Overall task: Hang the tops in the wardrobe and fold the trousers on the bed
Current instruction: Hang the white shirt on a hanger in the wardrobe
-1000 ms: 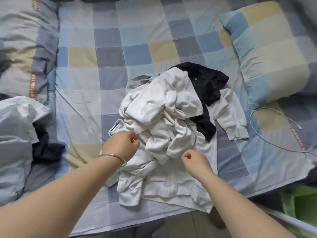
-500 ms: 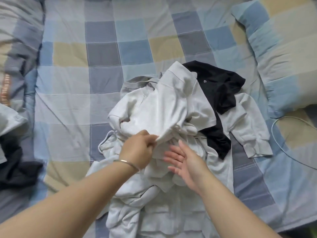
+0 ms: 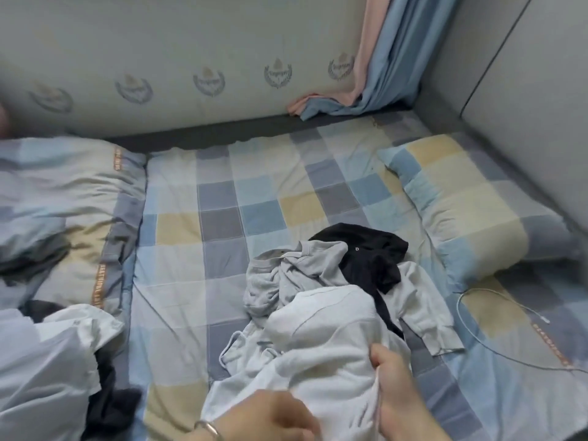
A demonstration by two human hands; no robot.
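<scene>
1. The white top (image 3: pixel 321 370) is lifted at its near edge off the clothes pile, which lies on the checked bed sheet (image 3: pixel 222 198) near the bed's near edge, right of centre.
2. My right hand (image 3: pixel 394 380) has its fingers curled round a fold at the top's right side; cloth bunches under the thumb.
3. My left hand (image 3: pixel 270 418) sits at the garment's lower edge with fingers curled. It is blurred, and I cannot tell whether it actually holds cloth. A metal bangle (image 3: pixel 208 429) circles that wrist.
4. Just behind the white top lies a grey top (image 3: pixel 286 275), crumpled, collar toward the wall.
5. A black garment (image 3: pixel 369 259) overlaps the grey one on its right; a small white stud shows on it.
6. A second white garment (image 3: pixel 423 310) spreads out from under the black one, its sleeve cuff toward the near right.
7. A white cable (image 3: pixel 496 316) loops on the sheet right of the pile, apart from it.
8. A checked pillow (image 3: pixel 471 205) lies at the far right, against the grey headboard (image 3: pixel 525 90).
9. A bunched quilt (image 3: pixel 63 192) occupies the left side, with pale and dark clothing (image 3: pixel 57 351) heaped in front of it.
10. A pink and blue curtain (image 3: pixel 381 58) hangs in the far corner.
</scene>
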